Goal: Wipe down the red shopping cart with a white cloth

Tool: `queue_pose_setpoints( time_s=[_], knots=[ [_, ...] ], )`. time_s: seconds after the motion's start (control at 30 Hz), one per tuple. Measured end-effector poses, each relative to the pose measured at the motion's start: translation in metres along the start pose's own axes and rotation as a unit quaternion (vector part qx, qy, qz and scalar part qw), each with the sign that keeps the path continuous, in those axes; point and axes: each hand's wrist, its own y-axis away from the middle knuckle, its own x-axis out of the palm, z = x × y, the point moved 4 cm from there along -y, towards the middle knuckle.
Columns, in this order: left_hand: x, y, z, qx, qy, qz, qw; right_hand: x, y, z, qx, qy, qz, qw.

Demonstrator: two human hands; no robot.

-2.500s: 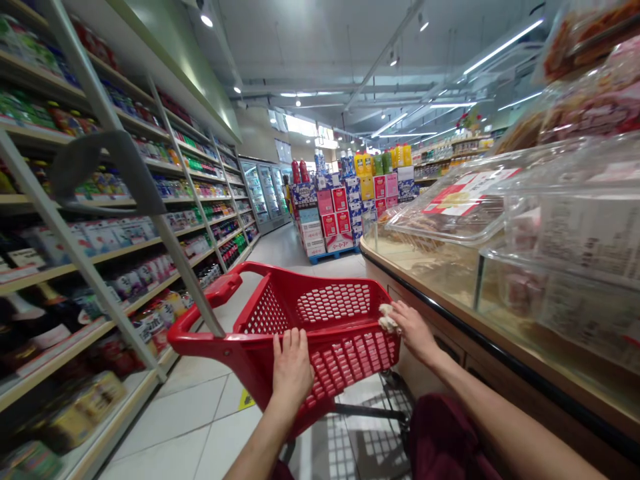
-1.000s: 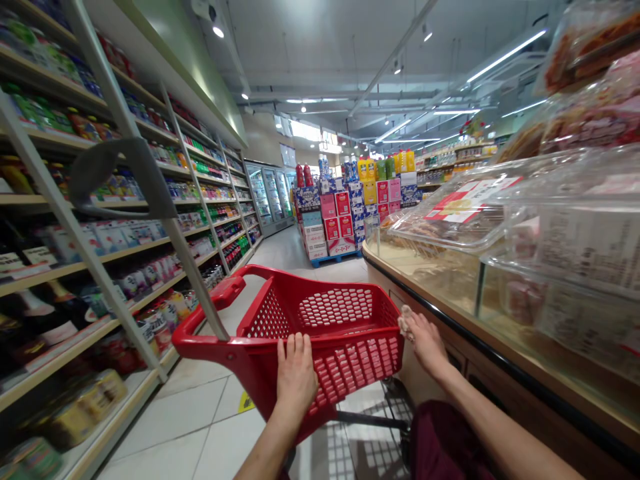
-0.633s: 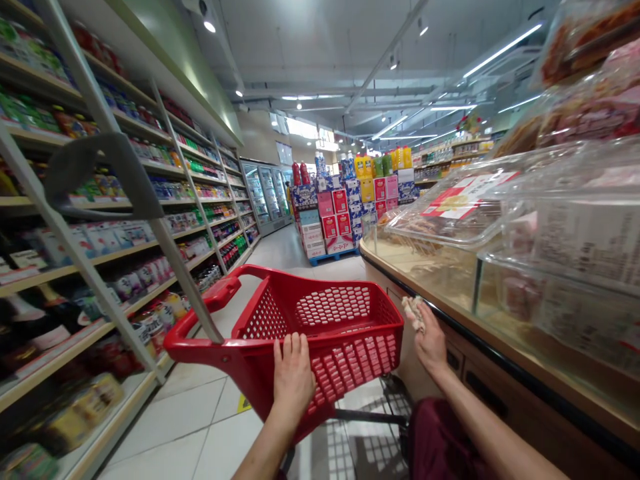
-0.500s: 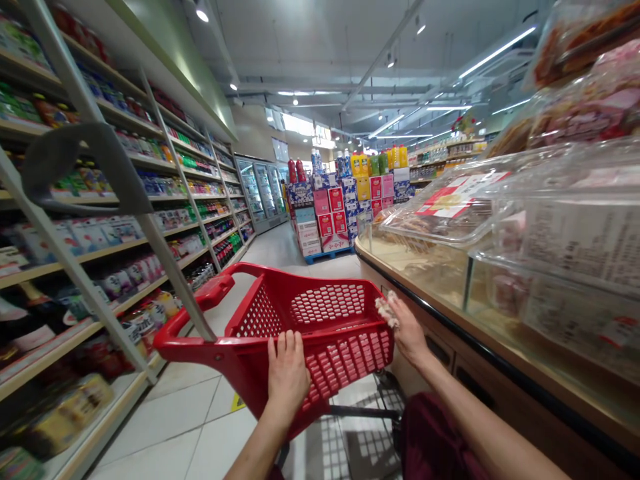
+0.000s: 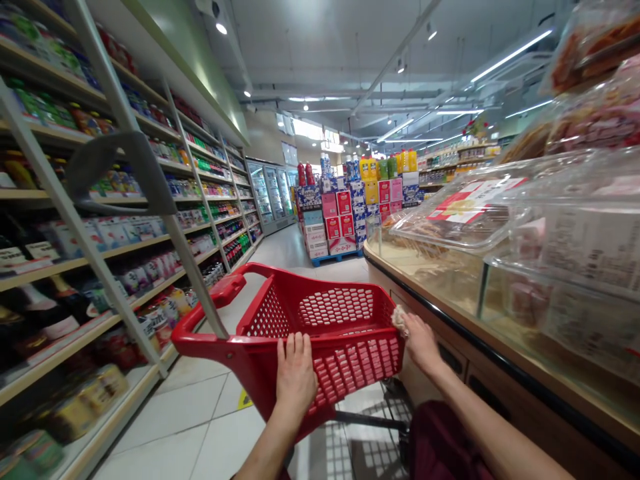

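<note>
A red plastic shopping cart [image 5: 240, 347] with a perforated basket stands sideways in front of me. My left hand [image 5: 296, 370] grips the near side's top rim, its fingers bent over the edge and their tips partly out of sight. At the basket's right end, my right hand [image 5: 420, 340] holds a crumpled whitish cloth [image 5: 399, 321] against the red corner. Inside the basket, the visible part of the far wall [image 5: 337, 305] is bare; the bottom is mostly hidden. A grey handle on a metal pole [image 5: 127, 173] rises from the cart's left side.
Shelves of bottles and packs [image 5: 195, 200] line the left. Close on the right runs a wooden display counter [image 5: 450, 333] with glass edging and clear food boxes [image 5: 465, 207]. Ahead, stacked drink cartons [image 5: 340, 220] stand on a blue pallet; glass-door fridges [image 5: 270, 193] are beyond.
The view has swung slightly left, so cart, shelves and counter appear further right. My right hand with the cloth sits slightly lower at the cart's corner; my left hand keeps its place on the rim.
</note>
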Motion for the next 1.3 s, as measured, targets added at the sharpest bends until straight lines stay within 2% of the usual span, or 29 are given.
queue_pose_setpoints(
  time_s=[0.07,0.17,0.23,0.3,0.4,0.47,0.67,0.73,0.83,0.9,0.97,1.07,1.13,1.2,1.3],
  knots=[
    [0.000,0.000,-0.001,-0.004,-0.001,-0.001,1.000,0.002,0.005,0.005,-0.007,0.002,-0.007,1.000],
    [0.000,0.000,-0.001,-0.007,0.001,-0.003,1.000,0.013,0.017,0.047,-0.124,-0.038,0.009,0.992],
    [0.000,0.000,0.000,-0.002,0.005,-0.004,1.000,0.017,0.020,0.066,-0.168,-0.055,0.022,0.984],
    [0.000,0.001,0.001,0.001,0.007,-0.005,1.000,0.016,0.017,0.061,-0.149,-0.050,0.028,0.987],
    [0.000,0.002,0.000,-0.001,0.008,-0.006,1.000,0.009,0.009,0.029,-0.061,-0.021,0.012,0.998],
    [0.001,0.001,0.000,-0.006,0.010,-0.008,1.000,0.009,0.010,0.019,-0.034,-0.018,0.001,0.999],
    [-0.002,-0.001,0.000,-0.014,0.015,-0.001,1.000,0.024,0.024,0.056,-0.135,-0.103,0.001,0.985],
    [-0.002,-0.001,0.001,-0.012,0.024,0.008,1.000,0.023,0.019,0.046,-0.116,-0.100,0.001,0.988],
    [0.000,-0.001,0.000,-0.010,0.040,0.022,0.999,0.016,0.009,0.014,-0.030,-0.064,-0.010,0.997],
    [0.001,-0.001,-0.001,-0.010,0.039,0.027,0.999,0.013,0.009,0.008,-0.008,-0.055,-0.016,0.998],
    [0.002,0.000,-0.002,-0.010,0.031,0.025,0.999,0.014,0.016,0.025,-0.043,-0.075,-0.025,0.996],
    [0.003,0.001,-0.001,-0.001,0.022,0.017,1.000,0.020,0.029,0.069,-0.135,-0.125,-0.034,0.982],
    [0.004,0.002,0.000,0.004,0.019,0.015,1.000,0.023,0.032,0.083,-0.170,-0.138,-0.027,0.975],
    [0.005,0.003,0.001,0.005,0.019,0.014,1.000,0.023,0.028,0.075,-0.162,-0.130,-0.024,0.978],
    [0.005,0.003,0.000,0.006,0.024,0.016,1.000,0.017,0.014,0.043,-0.086,-0.100,-0.040,0.990]
  ],
)
